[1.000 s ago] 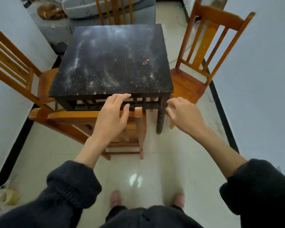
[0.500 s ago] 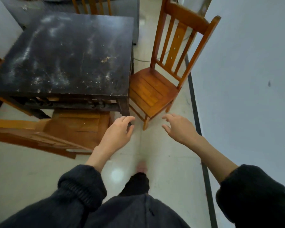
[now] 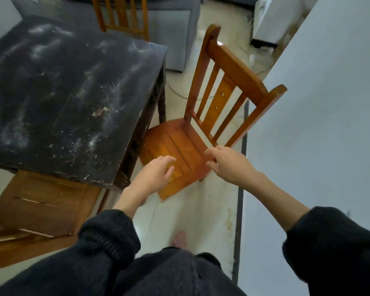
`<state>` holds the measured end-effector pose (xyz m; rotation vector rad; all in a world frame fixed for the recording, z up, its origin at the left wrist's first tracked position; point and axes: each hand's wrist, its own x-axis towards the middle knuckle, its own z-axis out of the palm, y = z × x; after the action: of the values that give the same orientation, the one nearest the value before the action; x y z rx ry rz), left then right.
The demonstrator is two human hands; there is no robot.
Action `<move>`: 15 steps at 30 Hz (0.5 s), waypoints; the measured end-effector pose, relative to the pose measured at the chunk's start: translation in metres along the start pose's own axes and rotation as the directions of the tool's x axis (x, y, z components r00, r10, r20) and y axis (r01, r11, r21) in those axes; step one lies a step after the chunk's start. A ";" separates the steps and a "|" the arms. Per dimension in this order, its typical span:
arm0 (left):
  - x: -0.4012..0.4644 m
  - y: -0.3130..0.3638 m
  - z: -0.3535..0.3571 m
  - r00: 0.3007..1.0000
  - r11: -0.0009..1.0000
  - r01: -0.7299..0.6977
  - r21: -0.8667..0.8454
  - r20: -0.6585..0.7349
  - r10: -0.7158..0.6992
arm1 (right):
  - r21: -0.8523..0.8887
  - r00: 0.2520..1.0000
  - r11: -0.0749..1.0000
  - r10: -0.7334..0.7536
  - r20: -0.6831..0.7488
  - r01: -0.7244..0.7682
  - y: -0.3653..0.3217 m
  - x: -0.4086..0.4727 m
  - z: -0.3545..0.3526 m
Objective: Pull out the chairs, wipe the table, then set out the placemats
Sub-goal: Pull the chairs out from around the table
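A black square table, dusty with crumbs, fills the upper left. An orange wooden chair stands at its right side, its seat partly under the table edge and its back near the wall. My left hand hovers over the front of that seat with fingers apart, holding nothing. My right hand is open over the seat's near right corner, by the back post. A second chair sits pulled out at the table's near side, lower left. A third chair's back shows beyond the table.
A white wall with a dark baseboard runs close along the right, leaving a narrow strip of tiled floor. A grey sofa stands behind the table. My foot is on the floor below the chair.
I have turned and stepped right, away from the near chair toward the right-side chair. Both hands moved forward and now sit over its seat.
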<state>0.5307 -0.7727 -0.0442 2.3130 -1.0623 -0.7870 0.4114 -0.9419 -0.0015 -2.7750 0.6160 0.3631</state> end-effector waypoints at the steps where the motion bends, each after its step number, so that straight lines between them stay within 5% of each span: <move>1: 0.014 0.008 -0.004 1.000 1.000 0.007 -0.009 -0.012 -0.007 | -0.027 1.000 1.000 -0.013 -0.005 0.013 0.011 0.015 -0.012; 10: 0.150 0.073 -0.007 0.971 0.987 0.140 -0.074 -0.185 -0.151 | -0.330 0.956 0.898 -0.281 0.080 0.291 0.087 0.159 -0.120; 15: 0.219 0.099 -0.002 0.897 0.945 0.273 -0.182 -0.308 -0.319 | -0.337 0.851 0.782 -0.493 0.180 0.524 0.123 0.231 -0.154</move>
<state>0.5974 -1.0037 -0.0473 2.4086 -0.4987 -0.5245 0.5882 -1.1842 0.0470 -3.1091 -0.2759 0.5100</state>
